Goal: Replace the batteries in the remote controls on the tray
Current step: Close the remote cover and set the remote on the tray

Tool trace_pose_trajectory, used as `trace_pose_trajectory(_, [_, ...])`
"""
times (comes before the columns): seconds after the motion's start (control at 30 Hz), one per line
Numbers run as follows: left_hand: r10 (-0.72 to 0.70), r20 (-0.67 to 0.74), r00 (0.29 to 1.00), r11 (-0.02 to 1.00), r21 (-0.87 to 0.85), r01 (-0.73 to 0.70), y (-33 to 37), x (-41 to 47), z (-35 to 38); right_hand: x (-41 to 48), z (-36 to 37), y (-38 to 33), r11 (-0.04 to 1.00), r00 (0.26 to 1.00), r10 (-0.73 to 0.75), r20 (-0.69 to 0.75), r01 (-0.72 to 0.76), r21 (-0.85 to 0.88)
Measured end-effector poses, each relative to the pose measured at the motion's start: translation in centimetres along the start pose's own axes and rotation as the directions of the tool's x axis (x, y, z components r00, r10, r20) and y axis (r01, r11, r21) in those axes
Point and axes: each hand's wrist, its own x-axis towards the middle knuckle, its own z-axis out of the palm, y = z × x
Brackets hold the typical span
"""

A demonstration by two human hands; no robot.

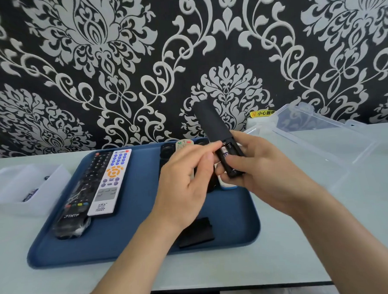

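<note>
Battery cover (196,233) is lying flat on the blue tray (137,239), nearest the viewer, below and just left of the grip. Above it, right hand (260,169) is clasping the black remote (217,132) back-side up over the tray, battery bay open, while left hand (185,176) is pinching its fingertips (212,147) at a battery (226,150) seated in that bay. Well left of the grip, a wrapped black remote (79,197) and a white remote (110,182) are lying side by side; beyond the grip more remotes are showing, partly hidden, with a clear plastic box (318,135) off right.
</note>
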Motion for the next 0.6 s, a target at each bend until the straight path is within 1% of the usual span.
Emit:
trace_pose_trajectory(0.03, [-0.118,-0.009,0.993,0.985,-0.13,0.116,0.3,0.1,0.1,0.0,-0.3,-0.1,0.993,0.998,-0.047,-0.03,0.043,-0.112])
trace_pose_trajectory(0.07, [-0.248,-0.01,0.969,0.933,-0.272,0.236,0.5,0.3,0.2,-0.1,-0.5,-0.3,0.969,0.993,-0.105,-0.06,0.089,-0.23])
trace_pose_trajectory(0.1, [-0.373,0.011,0.928,0.84,-0.421,0.342,0.7,0.5,0.2,-0.1,-0.6,-0.4,0.937,0.985,-0.156,-0.077,0.123,-0.326])
trace_pose_trajectory(0.13, [-0.472,0.057,0.88,0.715,-0.558,0.42,0.8,0.7,0.1,-0.1,-0.7,-0.6,0.911,0.979,-0.189,-0.079,0.145,-0.386])
trace_pose_trajectory(0.17, [-0.537,0.114,0.836,0.582,-0.667,0.465,0.9,0.8,-0.1,-0.1,-0.8,-0.7,0.891,0.976,-0.207,-0.074,0.157,-0.425])
trace_pose_trajectory(0.2, [-0.571,0.162,0.805,0.475,-0.734,0.485,1.0,0.9,-0.4,-0.1,-0.8,-0.8,0.871,0.974,-0.219,-0.064,0.165,-0.462])
trace_pose_trajectory(0.23, [-0.582,0.192,0.791,0.412,-0.768,0.49,1.2,0.9,-0.6,-0.1,-0.8,-0.8,0.845,0.971,-0.232,-0.058,0.172,-0.506])
trace_pose_trajectory(0.27, [-0.576,0.2,0.793,0.409,-0.769,0.491,1.3,0.9,-0.8,0.0,-0.7,-0.7,0.81,0.967,-0.249,-0.055,0.177,-0.56])
trace_pose_trajectory(0.3, [-0.558,0.19,0.807,0.461,-0.738,0.492,1.5,1.0,-1.0,0.0,-0.6,-0.6,0.763,0.959,-0.279,-0.056,0.186,-0.619])
trace_pose_trajectory(0.37, [-0.497,0.154,0.854,0.603,-0.647,0.468,1.7,1.0,-1.2,0.1,-0.7,-0.3,0.671,0.921,-0.38,-0.086,0.21,-0.712])
trace_pose_trajectory(0.4, [-0.469,0.139,0.872,0.649,-0.616,0.447,1.7,0.9,-1.4,0.3,-0.6,-0.2,0.655,0.891,-0.436,-0.122,0.222,-0.722])
trace_pose_trajectory(0.43, [-0.452,0.135,0.882,0.674,-0.596,0.436,1.8,1.0,-1.4,0.3,-0.7,-0.2,0.668,0.861,-0.478,-0.173,0.229,-0.708])
trace_pose_trajectory(0.5, [-0.436,0.128,0.891,0.73,-0.529,0.433,1.8,1.0,-1.4,0.2,-0.6,-0.2,0.742,0.822,-0.501,-0.269,0.248,-0.623])
trace_pose_trajectory(0.57, [-0.419,0.116,0.901,0.797,-0.428,0.425,1.8,0.9,-1.5,0.2,-0.4,-0.3,0.787,0.796,-0.514,-0.32,0.289,-0.545])
trace_pose_trajectory(0.6, [-0.41,0.126,0.904,0.808,-0.41,0.423,1.7,1.0,-1.5,0.2,-0.5,-0.3,0.795,0.778,-0.527,-0.343,0.308,-0.523])
